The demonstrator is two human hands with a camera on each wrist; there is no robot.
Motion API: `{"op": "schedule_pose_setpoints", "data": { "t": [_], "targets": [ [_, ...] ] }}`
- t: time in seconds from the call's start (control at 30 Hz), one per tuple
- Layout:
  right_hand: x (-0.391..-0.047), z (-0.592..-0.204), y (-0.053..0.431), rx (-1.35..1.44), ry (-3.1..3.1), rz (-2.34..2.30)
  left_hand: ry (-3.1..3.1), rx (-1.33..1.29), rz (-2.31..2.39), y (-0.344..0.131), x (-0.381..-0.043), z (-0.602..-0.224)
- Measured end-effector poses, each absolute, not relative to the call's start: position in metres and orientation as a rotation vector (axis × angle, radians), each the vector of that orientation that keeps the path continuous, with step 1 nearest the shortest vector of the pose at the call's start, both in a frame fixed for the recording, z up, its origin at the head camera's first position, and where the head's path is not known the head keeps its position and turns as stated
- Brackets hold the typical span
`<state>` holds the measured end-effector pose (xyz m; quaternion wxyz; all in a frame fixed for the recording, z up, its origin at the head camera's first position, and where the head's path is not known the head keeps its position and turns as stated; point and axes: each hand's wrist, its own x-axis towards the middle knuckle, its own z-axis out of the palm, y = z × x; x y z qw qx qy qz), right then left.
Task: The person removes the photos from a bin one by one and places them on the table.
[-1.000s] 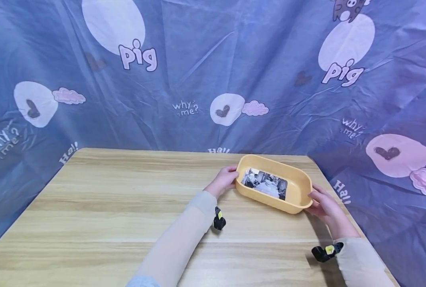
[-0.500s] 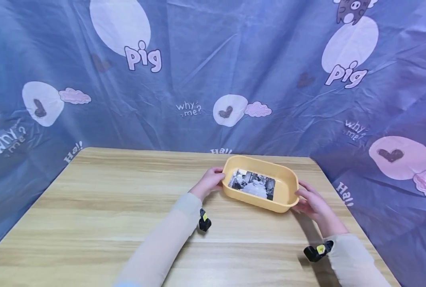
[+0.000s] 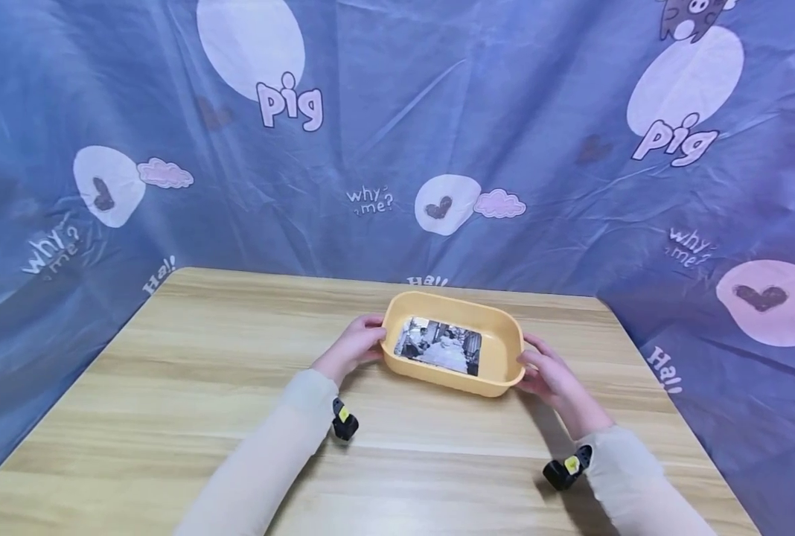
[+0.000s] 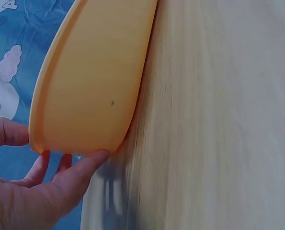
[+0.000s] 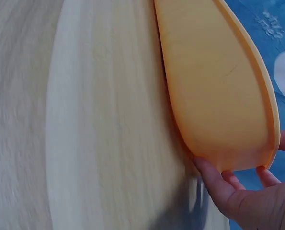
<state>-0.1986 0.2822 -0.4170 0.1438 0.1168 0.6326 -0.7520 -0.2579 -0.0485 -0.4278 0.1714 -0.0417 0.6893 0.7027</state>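
Observation:
A yellow oblong plastic tray (image 3: 447, 378) with rounded corners and raised walls is held between both hands on the table. Flat on its floor, toward the left end, lies a black-and-white picture (image 3: 441, 347) of what looks like several figures. My left hand (image 3: 353, 345) grips the tray's left end, fingers touching the end wall and the rim. At the opposite end my right hand (image 3: 558, 381) holds the wall in the same way. Both wrist views show the fingertips on the outer end walls; the tray's inside is out of sight there.
The tray is near the back of a wood-grain table (image 3: 190, 387). Behind and beside the table hangs a blue printed cloth (image 3: 364, 134). A small black camera sits on the left wrist (image 3: 345, 421) and another on the right wrist (image 3: 565, 470).
Both hands have moved the tray leftward along the table, with the picture still lying in it. The head view has shifted slightly, so the backdrop appears farther right.

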Motion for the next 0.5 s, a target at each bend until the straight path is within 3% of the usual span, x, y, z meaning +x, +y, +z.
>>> {"op": "schedule_pose_setpoints", "data": {
  "t": [0.5],
  "targets": [
    [-0.203,-0.429,0.229,0.131,1.822,-2.077,1.883,-0.075,1.947,-0.131,-0.221,-0.427]
  ]
}}
